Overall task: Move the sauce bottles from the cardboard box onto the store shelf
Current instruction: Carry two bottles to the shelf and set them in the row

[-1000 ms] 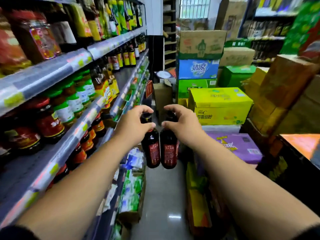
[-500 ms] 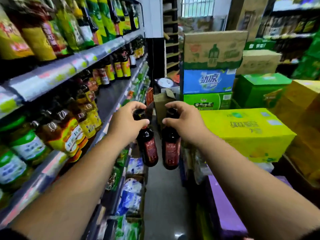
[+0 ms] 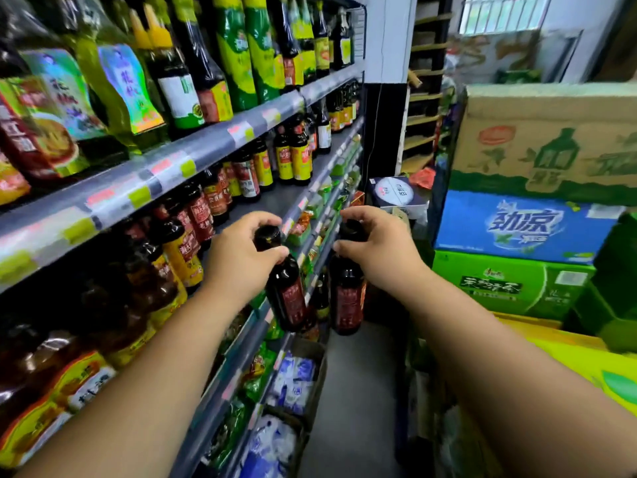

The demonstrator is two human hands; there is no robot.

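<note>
My left hand [image 3: 241, 260] grips the neck of a dark sauce bottle with a red label [image 3: 286, 294], which tilts slightly to the right. My right hand [image 3: 375, 250] holds a second dark sauce bottle [image 3: 346, 298] by its neck, upright. Both bottles hang in the aisle just beyond the front edge of the middle shelf [image 3: 275, 198], whose bare grey surface shows between rows of similar dark bottles. The cardboard box the bottles come from is not visible.
Shelves on the left hold oil and sauce bottles [image 3: 293, 157] and packets. Stacked cartons stand on the right: a brown one [image 3: 551, 139], a blue one [image 3: 517, 225], green ones [image 3: 510, 284]. A narrow floor strip [image 3: 351, 391] runs between them.
Both hands have carried the bottles forward and up along the aisle, closer to the middle shelf. My view has turned left toward the shelves.
</note>
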